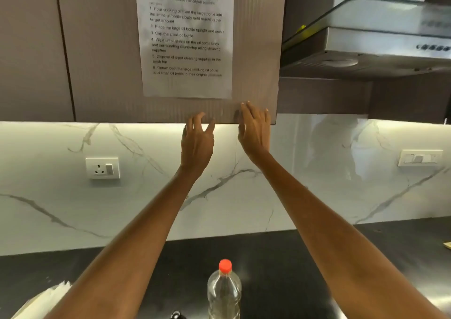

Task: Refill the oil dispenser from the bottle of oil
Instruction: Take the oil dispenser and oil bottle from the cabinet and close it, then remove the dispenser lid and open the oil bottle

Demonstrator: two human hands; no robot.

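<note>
Cabinet door [102, 50] lower edge: left hand [197, 139], right hand [255, 127] touching.

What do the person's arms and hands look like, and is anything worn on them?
Both arms are bare as far as the picture shows: no sleeve is in view. The left hand and the right hand wear no glove, and no ring, watch or bracelet can be seen. The nails on the right hand look pale.

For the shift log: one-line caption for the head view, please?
Both hands, left hand and right hand, reach the cabinet door below the instruction sheet; capped oil bottle waits untouched.
</note>
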